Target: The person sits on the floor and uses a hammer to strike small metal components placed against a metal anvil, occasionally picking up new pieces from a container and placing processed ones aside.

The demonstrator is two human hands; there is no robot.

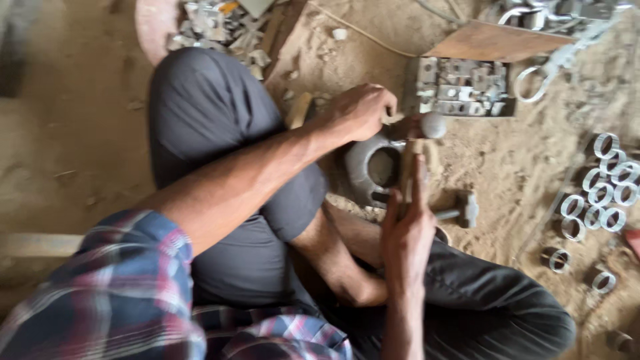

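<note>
Plaid sleeve [127,287] sits closest, lower left; left hand [363,110] is curled w/ fingers pressed together on a small tan piece beside a grey ball-shaped knob [433,125], above a grey metal ring casting [363,167] on the sandy floor. Right hand [405,230] has fingers straight and pressed together along an upright wooden stick [408,170]. Silver rings [603,193] at right and metal parts tray [463,87] are blurred, no labels readable; hammer [463,210] partly hidden.

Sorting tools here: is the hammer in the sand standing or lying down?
Lying down: the hammer rests on its side on the sandy floor, untouched by the right hand.
</note>
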